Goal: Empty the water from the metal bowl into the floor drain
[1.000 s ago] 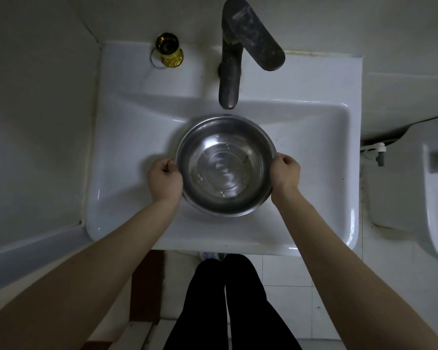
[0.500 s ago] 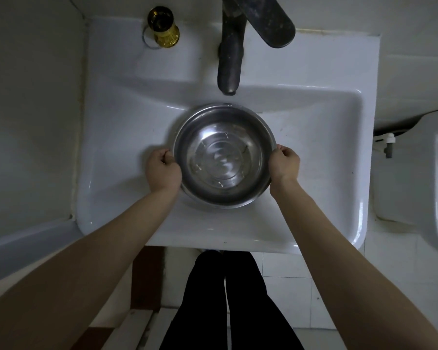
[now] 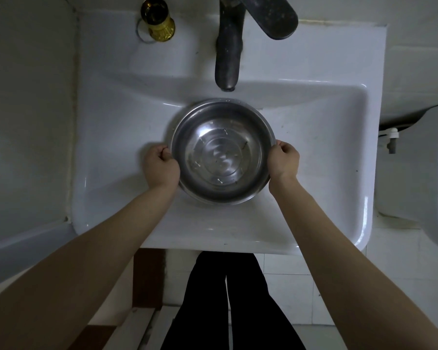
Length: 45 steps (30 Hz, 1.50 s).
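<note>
Early stage: metal bowl (image 3: 221, 151) with water sits in white sink (image 3: 326, 137) under faucet (image 3: 226, 59), left hand (image 3: 161, 166) and right hand (image 3: 283, 160) clenched on rim; carrying and pouring remain, floor drain unseen

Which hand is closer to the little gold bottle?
The left hand, gripping the metal bowl on the side where the gold bottle stands. The right hand grips the opposite rim.
</note>
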{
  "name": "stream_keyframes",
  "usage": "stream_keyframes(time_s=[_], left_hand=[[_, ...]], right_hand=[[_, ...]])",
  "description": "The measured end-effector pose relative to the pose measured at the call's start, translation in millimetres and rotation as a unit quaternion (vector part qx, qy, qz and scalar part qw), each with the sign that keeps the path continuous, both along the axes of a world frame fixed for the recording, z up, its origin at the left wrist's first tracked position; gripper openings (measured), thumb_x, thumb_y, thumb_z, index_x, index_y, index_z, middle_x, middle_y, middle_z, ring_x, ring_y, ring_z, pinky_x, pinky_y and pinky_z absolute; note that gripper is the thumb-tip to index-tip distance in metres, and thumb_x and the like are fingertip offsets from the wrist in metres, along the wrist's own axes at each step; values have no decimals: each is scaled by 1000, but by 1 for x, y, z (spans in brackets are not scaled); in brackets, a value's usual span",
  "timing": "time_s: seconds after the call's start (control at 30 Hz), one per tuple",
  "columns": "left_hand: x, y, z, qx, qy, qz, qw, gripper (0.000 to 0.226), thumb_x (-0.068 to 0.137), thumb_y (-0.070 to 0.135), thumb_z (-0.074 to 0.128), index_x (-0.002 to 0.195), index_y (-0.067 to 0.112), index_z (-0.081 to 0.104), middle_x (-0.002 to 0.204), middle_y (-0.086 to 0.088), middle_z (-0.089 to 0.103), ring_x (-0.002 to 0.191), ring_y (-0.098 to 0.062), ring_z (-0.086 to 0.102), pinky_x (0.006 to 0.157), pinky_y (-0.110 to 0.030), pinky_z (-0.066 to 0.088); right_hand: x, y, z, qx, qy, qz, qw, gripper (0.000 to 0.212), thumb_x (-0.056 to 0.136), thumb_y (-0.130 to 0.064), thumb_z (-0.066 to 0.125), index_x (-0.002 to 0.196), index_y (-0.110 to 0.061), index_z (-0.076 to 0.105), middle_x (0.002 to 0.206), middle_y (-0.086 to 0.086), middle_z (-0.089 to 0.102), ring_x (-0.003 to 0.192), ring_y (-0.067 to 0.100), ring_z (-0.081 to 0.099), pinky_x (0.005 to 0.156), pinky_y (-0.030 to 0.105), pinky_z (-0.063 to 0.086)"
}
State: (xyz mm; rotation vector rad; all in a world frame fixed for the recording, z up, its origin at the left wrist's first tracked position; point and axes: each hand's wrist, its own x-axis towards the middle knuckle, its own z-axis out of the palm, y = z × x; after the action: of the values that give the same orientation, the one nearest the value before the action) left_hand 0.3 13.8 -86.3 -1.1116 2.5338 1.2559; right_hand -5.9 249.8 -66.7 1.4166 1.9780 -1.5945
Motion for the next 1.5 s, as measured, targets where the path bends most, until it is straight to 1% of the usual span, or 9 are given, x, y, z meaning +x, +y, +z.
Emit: stream_keyframes(time_s=[0.23, 0.43, 0.63, 0.77, 0.93, 1.13, 1.23, 1.37, 1.5], left_hand=[[-1, -2, -4, 1, 6, -10, 1000, 21, 88, 5, 43, 85, 12, 62, 85, -8, 64, 77, -21, 57, 72, -28, 45], [-1, -2, -2, 2, 8, -2, 1000, 21, 88, 4, 43, 82, 13, 61, 82, -5, 62, 75, -20, 56, 70, -26, 42], [-3, -5, -1, 13, 15, 11, 1000, 22, 88, 3, 44, 89, 5, 65, 85, -8, 64, 78, -20, 57, 72, -27, 45], [-2, -4, -4, 20, 17, 19, 999, 20, 90, 5, 45, 86, 12, 63, 84, -6, 62, 77, -19, 56, 71, -25, 42], [-4, -7, -5, 19, 19, 3, 1000, 20, 86, 2, 44, 73, 11, 58, 61, 4, 50, 57, -11, 45, 49, -12, 36], [-4, -7, -6, 32, 11, 3, 999, 27, 85, 3, 44, 64, 16, 51, 58, 5, 47, 52, -5, 40, 44, -9, 33], [-4, -7, -4, 29, 2, -2, 1000, 32, 85, 4, 43, 57, 18, 43, 54, 5, 42, 49, -7, 36, 42, -11, 30], [-2, -7, -1, 26, 1, -5, 1000, 23, 91, 19, 46, 71, 14, 56, 63, 1, 55, 55, -8, 47, 55, -24, 37], [-2, -7, 6, 32, 16, -21, 999, 26, 92, 30, 45, 77, 13, 59, 74, -5, 61, 64, -16, 53, 66, -30, 42]], right_hand=[[1, 0, -1, 0, 0, 1, 1000, 15, 91, -14, 47, 79, -12, 56, 73, 4, 58, 65, 18, 52, 56, 26, 45], [1, 0, -3, 12, -11, 12, 1000, 25, 91, -13, 44, 100, -4, 66, 82, 5, 65, 72, 18, 58, 62, 28, 51], [3, -4, -5, 8, -16, 8, 1000, 23, 93, -15, 46, 102, -9, 66, 83, 2, 65, 73, 16, 59, 63, 27, 50], [3, -3, -4, 9, -11, 12, 1000, 21, 95, -18, 48, 102, -9, 67, 84, 3, 66, 73, 16, 59, 62, 26, 50], [3, -2, -5, -3, -13, 2, 1000, 23, 94, -17, 48, 99, -5, 67, 81, 3, 65, 71, 17, 58, 70, 32, 54], [3, -1, -4, -7, -10, 0, 1000, 17, 91, -15, 48, 88, -7, 62, 76, 4, 61, 68, 18, 54, 66, 32, 51], [3, 1, -3, 2, -16, 6, 1000, 23, 94, -17, 49, 100, -4, 67, 88, 6, 68, 75, 18, 58, 70, 31, 53], [4, 3, 2, -2, -12, 19, 1000, 23, 96, -20, 50, 108, -12, 68, 95, -2, 69, 83, 16, 63, 67, 24, 50], [7, 4, 9, -11, -2, 28, 1000, 32, 94, -24, 51, 121, -12, 62, 106, -3, 65, 93, 15, 59, 87, 31, 51]])
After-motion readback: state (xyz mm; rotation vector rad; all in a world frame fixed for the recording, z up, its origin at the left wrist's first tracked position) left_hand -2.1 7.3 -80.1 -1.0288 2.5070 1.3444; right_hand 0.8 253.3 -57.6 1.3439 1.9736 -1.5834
